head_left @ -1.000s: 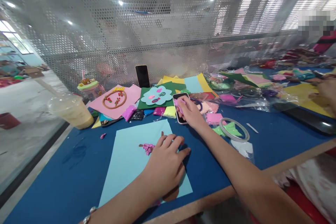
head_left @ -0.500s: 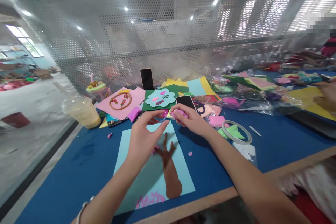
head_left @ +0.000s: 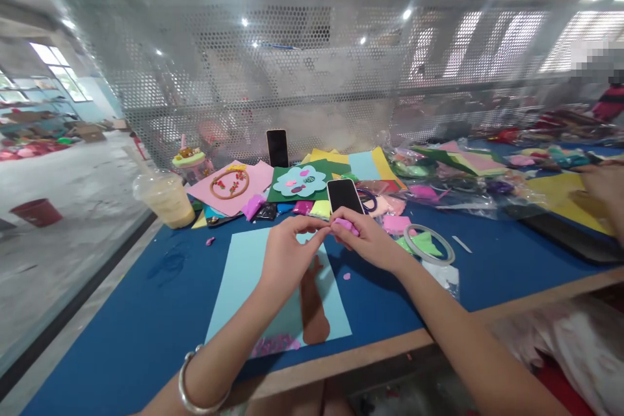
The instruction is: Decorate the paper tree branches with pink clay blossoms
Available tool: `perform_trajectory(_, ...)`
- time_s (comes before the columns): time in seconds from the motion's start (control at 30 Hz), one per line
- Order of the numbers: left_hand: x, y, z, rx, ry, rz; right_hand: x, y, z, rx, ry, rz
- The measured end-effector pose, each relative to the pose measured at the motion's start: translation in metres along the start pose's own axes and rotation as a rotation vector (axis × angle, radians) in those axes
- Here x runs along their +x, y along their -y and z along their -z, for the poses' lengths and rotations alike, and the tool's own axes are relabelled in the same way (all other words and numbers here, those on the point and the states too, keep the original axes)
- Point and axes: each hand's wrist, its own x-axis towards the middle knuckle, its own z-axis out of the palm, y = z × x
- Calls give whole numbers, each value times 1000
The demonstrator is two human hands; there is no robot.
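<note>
Right hand point(head_left: 365, 237) grasps one soft pink clay lump point(head_left: 347, 227) above the far end of one light-blue paper sheet point(head_left: 241, 266); lump's axis mostly covered. Left hand point(head_left: 287, 247): fingertips closed at lump's edge, cannot tell if pinching any. One brown tree-trunk shape point(head_left: 316, 322), foot nearward, long axis running away. Two dark-screened rectangular phones point(head_left: 277, 148): one upright, one flat. Blue-topped, wood-edged bench point(head_left: 146, 312); grey perforated panel point(head_left: 195, 97) behind; pale floor point(head_left: 95, 172) left.

Head-worn view, facing forward and down across the table point(head_left: 146, 318)
Close behind the left hand point(head_left: 290, 250) and right hand point(head_left: 370, 240) at mid-frame; perforated screen point(head_left: 287, 81) farther off, across the upper frame
</note>
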Motion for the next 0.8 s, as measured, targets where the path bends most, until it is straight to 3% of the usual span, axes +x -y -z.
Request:
perform_trajectory(0.17, -3, -7, -6, -143, 60, 39, -8, -11, 8, 68, 2, -9)
perform_trajectory(0.33, -13, -9, -13, -297, 29, 232, -9, -35, 15, 214, -192, -137)
perform_trajectory(0.47, -23, -8, -24, -407, 71, 293, -7, -45, 16, 274, -304, -147)
perform_trajectory(0.8, -33, -14, -37, -530, 69, 349, -9, -45, 16, 358, -291, -180)
